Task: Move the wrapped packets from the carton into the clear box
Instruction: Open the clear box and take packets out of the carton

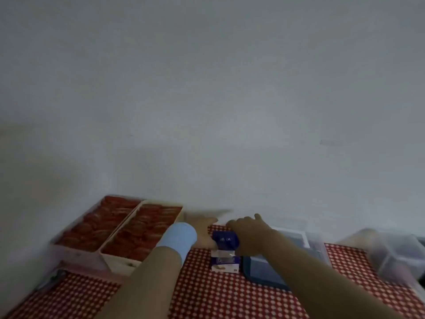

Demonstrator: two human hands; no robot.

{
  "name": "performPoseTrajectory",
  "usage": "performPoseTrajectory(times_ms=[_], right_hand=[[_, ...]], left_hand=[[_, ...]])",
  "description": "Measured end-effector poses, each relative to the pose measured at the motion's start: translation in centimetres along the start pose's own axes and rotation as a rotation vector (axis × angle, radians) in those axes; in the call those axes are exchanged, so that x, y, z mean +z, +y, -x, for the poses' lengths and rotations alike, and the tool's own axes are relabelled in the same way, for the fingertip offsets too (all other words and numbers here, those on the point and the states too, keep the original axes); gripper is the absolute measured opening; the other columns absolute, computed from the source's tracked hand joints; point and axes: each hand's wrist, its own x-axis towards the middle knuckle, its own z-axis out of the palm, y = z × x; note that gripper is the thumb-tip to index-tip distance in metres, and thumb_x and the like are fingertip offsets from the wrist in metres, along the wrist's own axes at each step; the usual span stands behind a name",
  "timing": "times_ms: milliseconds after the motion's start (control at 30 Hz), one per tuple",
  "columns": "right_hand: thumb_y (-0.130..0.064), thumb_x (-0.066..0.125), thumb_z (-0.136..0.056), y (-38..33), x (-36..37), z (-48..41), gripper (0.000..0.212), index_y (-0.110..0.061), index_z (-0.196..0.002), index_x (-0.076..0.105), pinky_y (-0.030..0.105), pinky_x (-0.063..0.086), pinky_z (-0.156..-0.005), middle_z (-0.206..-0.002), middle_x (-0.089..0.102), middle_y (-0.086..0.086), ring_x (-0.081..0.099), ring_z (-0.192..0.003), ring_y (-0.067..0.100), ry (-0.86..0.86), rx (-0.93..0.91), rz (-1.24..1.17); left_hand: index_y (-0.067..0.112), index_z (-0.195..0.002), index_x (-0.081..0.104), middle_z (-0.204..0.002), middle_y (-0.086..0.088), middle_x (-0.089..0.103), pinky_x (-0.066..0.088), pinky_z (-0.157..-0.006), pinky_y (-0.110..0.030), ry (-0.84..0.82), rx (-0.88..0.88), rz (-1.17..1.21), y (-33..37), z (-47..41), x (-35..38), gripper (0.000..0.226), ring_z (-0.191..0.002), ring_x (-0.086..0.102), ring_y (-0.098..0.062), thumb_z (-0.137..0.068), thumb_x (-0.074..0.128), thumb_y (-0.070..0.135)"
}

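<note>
A small blue and white carton (pixel 225 247) stands on the red checked tablecloth (pixel 218 293), its top flap up. My right hand (pixel 249 234) curls over its top and right side. My left hand (pixel 203 232), with a pale blue band at the wrist, grips the carton's left side, thumb at the front. The packets inside the carton are hidden. A clear box (pixel 309 241) stands just right of my right hand, partly behind my forearm. The picture is blurred.
At the left stand two long boxes full of red wrapped packets, a clear one (pixel 76 247) and a beige one (pixel 119 261). A dark blue flat box (pixel 262 270) lies under my right forearm. Another clear box (pixel 395 256) sits at the far right. A bare wall rises behind.
</note>
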Motion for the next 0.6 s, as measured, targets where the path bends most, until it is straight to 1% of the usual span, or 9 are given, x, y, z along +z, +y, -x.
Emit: performPoseTrajectory(times_ms=[33, 100, 200, 267, 367, 433, 467, 533, 600], right_hand=[[-0.052, 0.067, -0.084, -0.2, 1.1, -0.4, 0.072, -0.023, -0.143, 0.037, 0.054, 0.026, -0.111, -0.133, 0.056, 0.005, 0.052, -0.122, 0.029, 0.0, -0.002, 0.026], [-0.057, 0.064, -0.084, -0.4, 2.6, -1.1, 0.074, -0.023, -0.144, 0.035, 0.057, 0.022, -0.112, -0.134, 0.055, 0.005, 0.051, -0.124, 0.029, 0.038, -0.013, 0.063], [-0.051, 0.066, -0.086, -0.8, 4.5, -1.6, 0.072, -0.022, -0.143, 0.034, 0.057, 0.019, -0.114, -0.133, 0.055, 0.004, 0.051, -0.123, 0.027, 0.127, -0.018, 0.072], [-0.046, 0.069, -0.085, -0.9, 5.3, -1.4, 0.074, -0.021, -0.144, 0.032, 0.059, 0.015, -0.116, -0.134, 0.055, 0.005, 0.051, -0.124, 0.027, 0.203, -0.013, 0.114], [-0.046, 0.073, -0.081, -1.1, 6.5, -0.6, 0.081, -0.023, -0.147, 0.033, 0.061, 0.012, -0.118, -0.142, 0.046, 0.005, 0.045, -0.131, 0.027, 0.304, 0.005, 0.142], [-0.049, 0.073, -0.08, -1.4, 7.0, 0.3, 0.085, -0.026, -0.149, 0.03, 0.059, 0.012, -0.119, -0.147, 0.039, 0.004, 0.041, -0.135, 0.026, 0.379, 0.011, 0.109], [-0.049, 0.073, -0.08, -1.6, 7.4, 0.7, 0.087, -0.028, -0.151, 0.028, 0.057, 0.012, -0.119, -0.149, 0.038, 0.003, 0.039, -0.137, 0.025, 0.424, 0.012, 0.078], [-0.046, 0.073, -0.081, -2.2, 8.1, 1.8, 0.087, -0.029, -0.152, 0.025, 0.055, 0.013, -0.12, -0.151, 0.037, 0.0, 0.037, -0.139, 0.023, 0.518, 0.001, 0.038], [-0.043, 0.073, -0.082, -2.8, 8.8, 2.5, 0.082, -0.029, -0.149, 0.028, 0.052, 0.013, -0.121, -0.149, 0.041, -0.003, 0.04, -0.138, 0.021, 0.596, -0.02, 0.021]], left_hand=[[0.034, -0.157, 0.014, -0.162, 0.0, 0.024, 0.033, -0.115, -0.04, -0.002, 0.028, 0.002, -0.1, -0.4, 0.9, 0.096, -0.144, 0.033, -0.024, -0.081, 0.07, 0.048], [0.035, -0.153, 0.022, -0.155, 0.003, 0.037, 0.038, -0.109, -0.037, 0.005, 0.072, 0.005, -0.4, -0.9, 2.2, 0.095, -0.135, 0.043, -0.023, -0.076, 0.076, 0.044], [0.032, -0.149, 0.029, -0.144, 0.007, 0.045, 0.038, -0.096, -0.025, 0.063, 0.158, 0.12, -0.6, -1.7, 5.0, 0.091, -0.118, 0.049, -0.015, -0.076, 0.082, 0.031], [0.032, -0.148, 0.029, -0.141, 0.007, 0.048, 0.037, -0.089, -0.02, 0.159, 0.198, 0.225, -1.1, -2.4, 6.7, 0.088, -0.107, 0.048, -0.009, -0.078, 0.08, 0.02], [0.03, -0.152, 0.027, -0.143, 0.007, 0.046, 0.034, -0.089, -0.012, 0.301, 0.223, 0.356, -1.8, -2.7, 9.0, 0.088, -0.109, 0.044, -0.004, -0.081, 0.077, 0.016], [0.028, -0.152, 0.027, -0.132, 0.014, 0.038, 0.028, -0.089, -0.007, 0.365, 0.242, 0.408, -1.9, -2.2, 9.9, 0.084, -0.114, 0.039, -0.005, -0.084, 0.076, 0.019], [0.028, -0.152, 0.027, -0.127, 0.014, 0.036, 0.027, -0.089, -0.008, 0.387, 0.252, 0.427, -1.9, -1.9, 10.2, 0.082, -0.117, 0.039, -0.005, -0.086, 0.075, 0.021], [0.027, -0.15, 0.032, -0.129, 0.012, 0.044, 0.034, -0.094, -0.014, 0.416, 0.261, 0.505, -2.2, -1.6, 11.0, 0.075, -0.12, 0.045, -0.006, -0.087, 0.074, 0.027], [0.028, -0.146, 0.037, -0.135, 0.007, 0.051, 0.042, -0.099, -0.023, 0.435, 0.249, 0.599, -2.8, -1.7, 11.9, 0.067, -0.127, 0.049, -0.012, -0.089, 0.071, 0.027]])
